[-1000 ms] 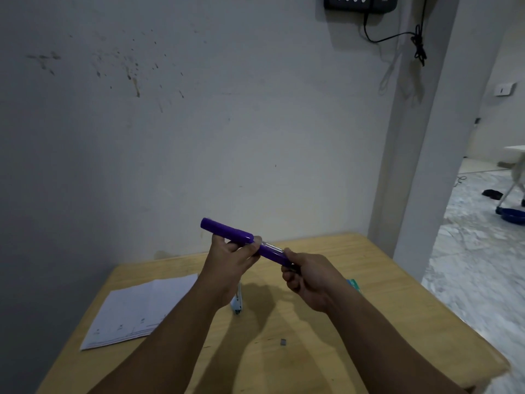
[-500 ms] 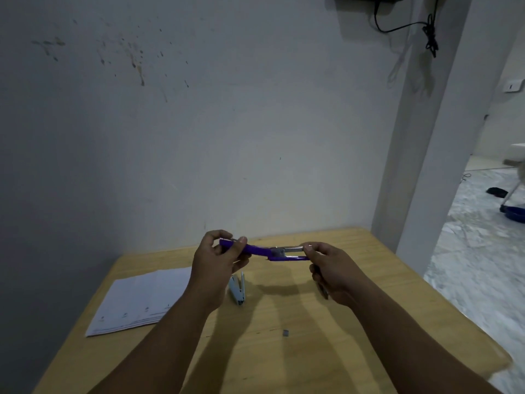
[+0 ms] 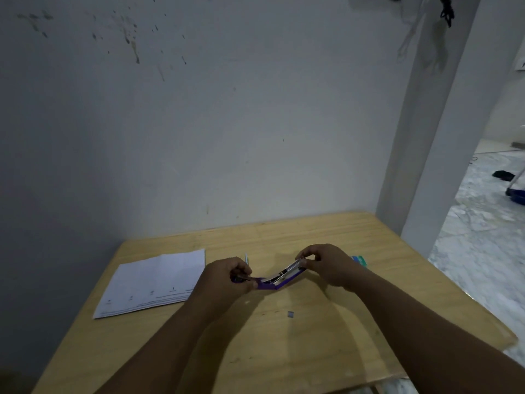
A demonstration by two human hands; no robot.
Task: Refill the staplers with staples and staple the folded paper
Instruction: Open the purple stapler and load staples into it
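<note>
Because the stapler [image 3: 274, 280] must be swung open to take staples, we hold it above the middle of the table [image 3: 326, 351], our left hand [image 3: 227, 275] pinched on its purple end and our right hand [image 3: 326, 264] pinched on the raised metal end, the two hands apart so the hinge sags between them; the paper [image 3: 153, 282] waits flat by the left edge, clear of the work. A small staple strip [image 3: 290, 314] lies nearer us, within easy reach, we judge, for loading next.
</note>
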